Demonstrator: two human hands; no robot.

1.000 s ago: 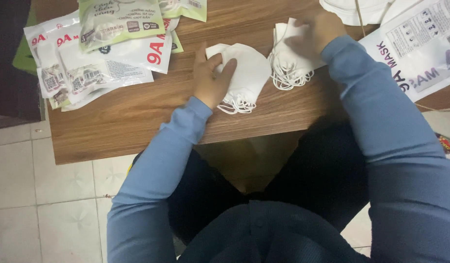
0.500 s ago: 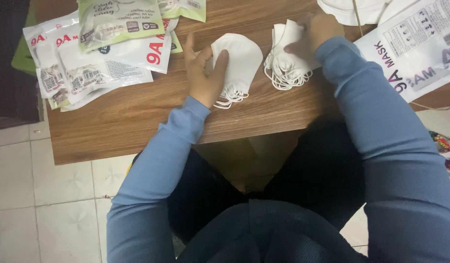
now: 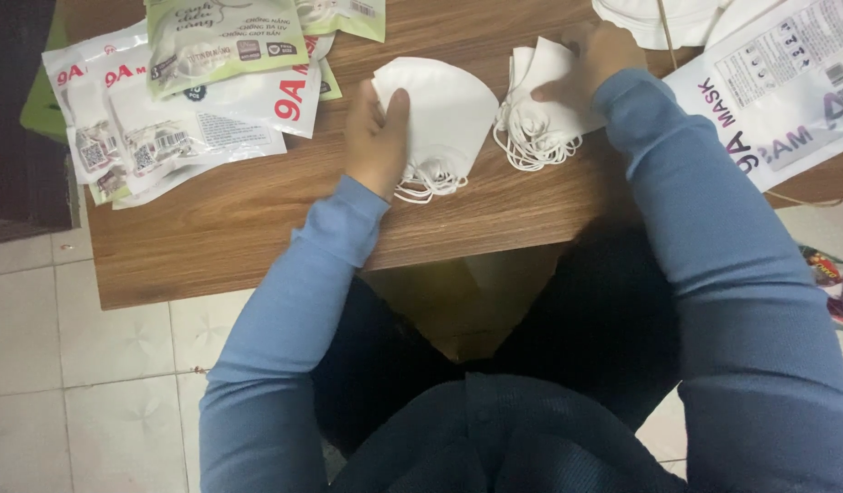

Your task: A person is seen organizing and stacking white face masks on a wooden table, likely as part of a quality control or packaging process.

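At upper centre of the tabletop [image 3: 257,228], the left hand [image 3: 374,137] lies flat, fingers together, on a folded white mask [image 3: 449,110] – best kept squared – while the right hand [image 3: 590,59] pinches the mask stack [image 3: 540,110] just beside it.

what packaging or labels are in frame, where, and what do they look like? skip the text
Stack of flat pouches: table's far left, white with red lettering and small code squares.
Green-and-white pouch: on top of that stack, rectangular.
Large white pouch: table's far right, dark and red print, beyond the right hand.
No screens or signs.
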